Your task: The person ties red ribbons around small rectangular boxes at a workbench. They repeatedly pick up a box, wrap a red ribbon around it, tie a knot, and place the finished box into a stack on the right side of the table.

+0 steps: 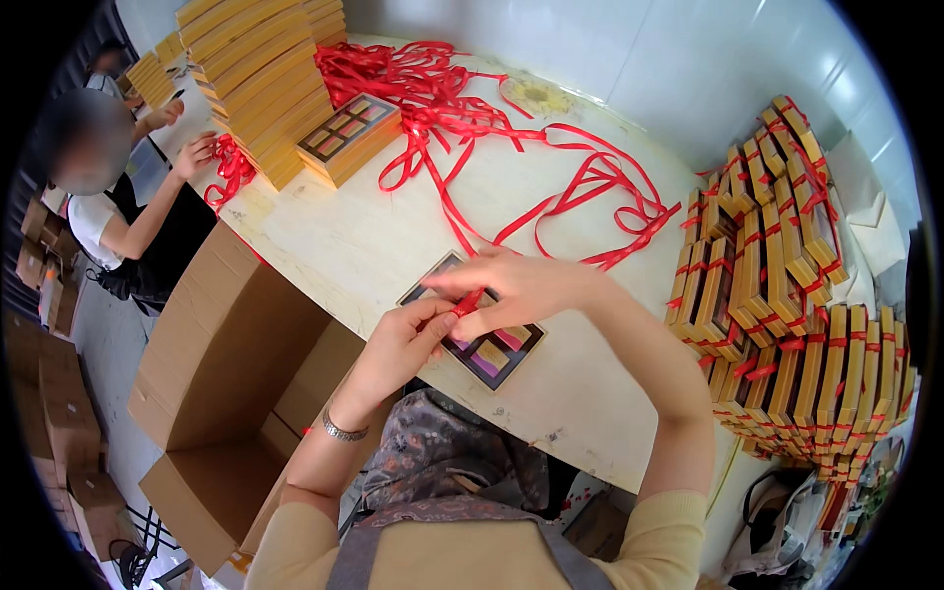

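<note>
1. Left hand: thumb and fingertips pressed together, pinching a short piece of red ribbon. Metal bracelet on that wrist.
2. Right hand: comes across from the right, index finger reaching out past the ribbon, thumb bent in just beside it. Can't tell if it grips the ribbon too; contact is hidden from here.
3. Work box: flat, dark top, gold-coloured edges, panels in gold, pink and purple. Lies at an angle on the white table, near the wearer's edge, directly under both hands, partly covered by them.
4. Beyond the hands: loose ribbon loops spread over the tabletop, running back to a tangled ribbon pile.
5. Back left: tall stack of yellow boxes. Just beside it, a lower stack, top box showing a dark panelled face.
6. Right side: many ribbon-tied boxes, stacked close together, red bands around them.
7. Left of wearer: open cardboard carton, beside the table edge.
8. Far left: co-worker at the table, one hand near another red ribbon bunch.
</note>
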Demonstrator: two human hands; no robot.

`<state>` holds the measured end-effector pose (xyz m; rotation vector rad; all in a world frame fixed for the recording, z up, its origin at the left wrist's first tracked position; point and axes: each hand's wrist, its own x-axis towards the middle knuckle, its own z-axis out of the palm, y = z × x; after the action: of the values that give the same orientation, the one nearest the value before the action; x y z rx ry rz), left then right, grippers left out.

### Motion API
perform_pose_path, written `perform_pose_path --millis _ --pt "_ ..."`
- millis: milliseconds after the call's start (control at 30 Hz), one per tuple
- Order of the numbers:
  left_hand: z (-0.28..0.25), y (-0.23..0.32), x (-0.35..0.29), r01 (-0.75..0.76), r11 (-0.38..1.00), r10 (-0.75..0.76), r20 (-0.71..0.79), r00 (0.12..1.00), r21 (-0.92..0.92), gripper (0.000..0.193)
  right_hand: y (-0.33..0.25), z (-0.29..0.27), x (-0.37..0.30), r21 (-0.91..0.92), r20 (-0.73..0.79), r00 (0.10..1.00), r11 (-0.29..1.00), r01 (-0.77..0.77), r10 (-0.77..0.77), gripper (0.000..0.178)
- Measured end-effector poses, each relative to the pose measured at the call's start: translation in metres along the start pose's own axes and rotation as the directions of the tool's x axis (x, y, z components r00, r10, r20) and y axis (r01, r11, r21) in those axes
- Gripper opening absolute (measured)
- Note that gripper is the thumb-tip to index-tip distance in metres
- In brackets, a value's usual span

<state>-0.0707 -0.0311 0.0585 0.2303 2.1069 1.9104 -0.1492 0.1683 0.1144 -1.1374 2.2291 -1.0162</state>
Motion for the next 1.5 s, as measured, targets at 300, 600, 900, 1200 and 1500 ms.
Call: perform_pose_path --millis 300,600,900,1200,1500 --pt "-0.003 -0.054 -0.010 0.154 0.969 -0.093 -0.296 0.951 0.192 0.029 0.071 0.018 0.011 0.110 -0.155 0.870 0.883 -0.457 0.469 0.026" --pt "-0.033 -0.061 -0.069 0.510 0.860 -0.510 0.006 0.860 0.002 0.030 0.023 0.119 -0.041 0.152 -0.464 0.804 0.927 -0.342 0.372 0.025" --pt "-0.031 -0.080 -0.148 0.281 0.960 -0.246 0.501 0.830 0.006 0.049 -0.062 0.217 -0.176 0.432 -0.266 0.910 0.883 -0.184 0.319 0.008" --pt "0.017 -0.026 -0.130 -0.536 0.844 0.216 0.918 0.333 -0.004 0.036 -0.106 0.248 -0.218 -0.360 -0.619 0.785 0.900 -0.246 -0.033 0.020" --pt "0.027 -0.041 -0.105 -0.348 0.908 0.226 0.972 -0.065 -0.234 0.017 -0.084 0.278 -0.185 0.244 -0.274 0.952 0.948 0.203 -0.134 0.011"
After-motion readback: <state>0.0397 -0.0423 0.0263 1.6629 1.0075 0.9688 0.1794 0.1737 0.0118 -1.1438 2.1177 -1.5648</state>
